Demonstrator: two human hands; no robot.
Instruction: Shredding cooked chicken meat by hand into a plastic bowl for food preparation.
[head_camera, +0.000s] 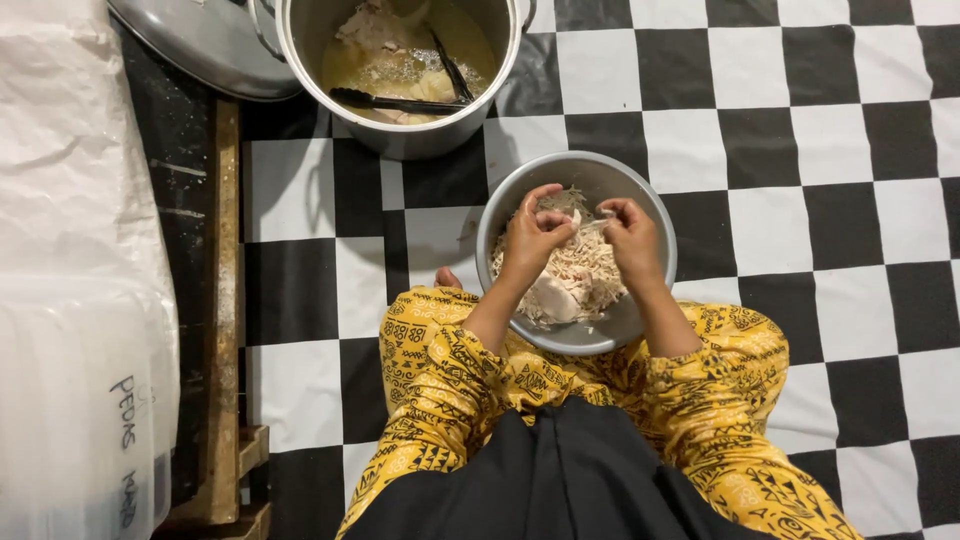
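Black and white checkered floor mat (800, 130), seen from above. Up top, big steel pot (400, 130) with broth, chicken pieces and black tongs (395, 101) inside, lid (200, 45) just beside. Closer in, round metal bowl (640, 195) resting against yellow patterned knees, piled with shredded chicken (580, 275). Above that pile, left hand (530, 238) and right hand (630, 235), fingers curled, both pinching one strand of meat.

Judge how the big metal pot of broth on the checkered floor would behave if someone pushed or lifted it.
The pot probably feels heavy, since broth and meat fill much of it. A push would likely slosh the liquid. The black tongs resting loose inside could shift or slide.
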